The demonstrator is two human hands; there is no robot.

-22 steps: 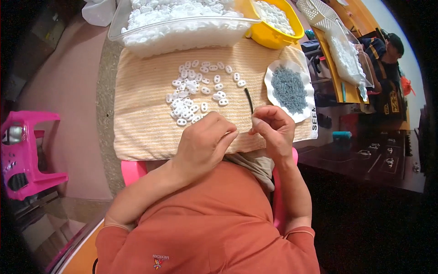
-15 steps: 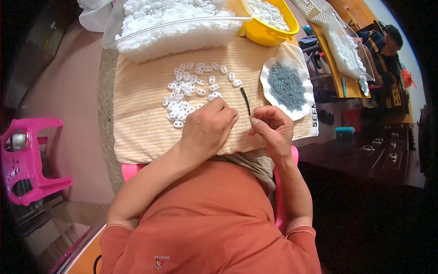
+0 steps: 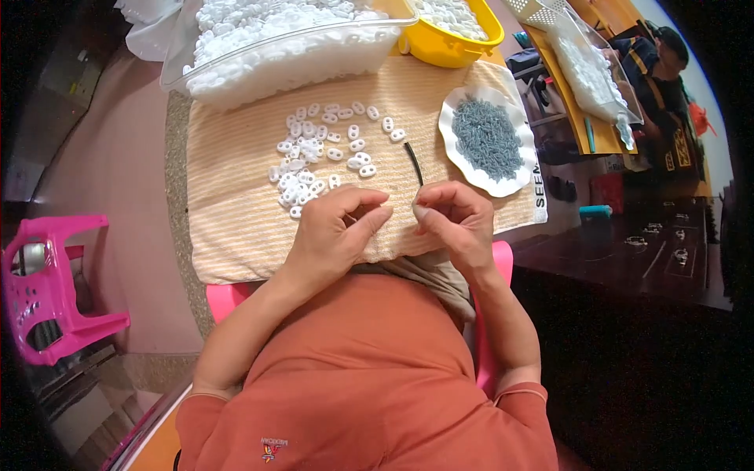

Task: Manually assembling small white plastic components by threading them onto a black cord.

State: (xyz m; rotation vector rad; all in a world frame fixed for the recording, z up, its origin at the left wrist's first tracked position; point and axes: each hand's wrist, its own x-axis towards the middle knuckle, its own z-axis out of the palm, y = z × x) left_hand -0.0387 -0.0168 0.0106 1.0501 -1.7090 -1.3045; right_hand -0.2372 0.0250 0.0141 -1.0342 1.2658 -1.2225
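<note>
We look down on a pair of bare hands at a small work surface covered by a striped towel (image 3: 236, 235). The left hand (image 3: 338, 228) is half open, its thumb and forefinger slightly parted just beside a scatter of white two-hole plastic pieces (image 3: 306, 149). The right hand (image 3: 457, 224) brings thumb and forefinger close together at the near end of a short black rod (image 3: 414, 163); we cannot tell whether they grip it. The rod slants across the towel between the white pieces and a wavy-rimmed white plate (image 3: 503, 185) heaped with slim grey plastic pegs (image 3: 487, 140). Behind, we see a clear plastic bin (image 3: 275, 82) and a yellow basin (image 3: 452, 53), both loaded with more white pieces. A pink plastic stool (image 3: 63, 271) stands at left; another person (image 3: 646, 71) sits at far right.
</note>
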